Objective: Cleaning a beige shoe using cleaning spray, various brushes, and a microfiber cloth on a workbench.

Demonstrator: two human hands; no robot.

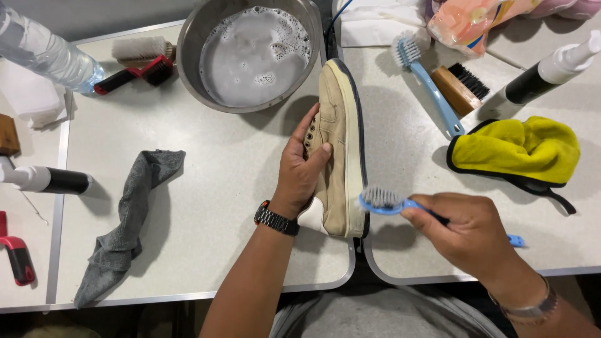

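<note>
1. My left hand point(299, 168) grips the tan suede sneaker point(338, 150) at its laces, tilted on edge just below the soapy steel bowl point(250, 53).
2. My right hand point(466, 231) clenches the blue plastic brush point(383, 200), bristles at the sneaker's heel sole.
3. Judgement: light, soft upper; hold the stiff sole.

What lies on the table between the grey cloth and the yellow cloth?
In the head view, the tan shoe, held on its side by the left hand, lies between the grey cloth and the yellow cloth.
</note>
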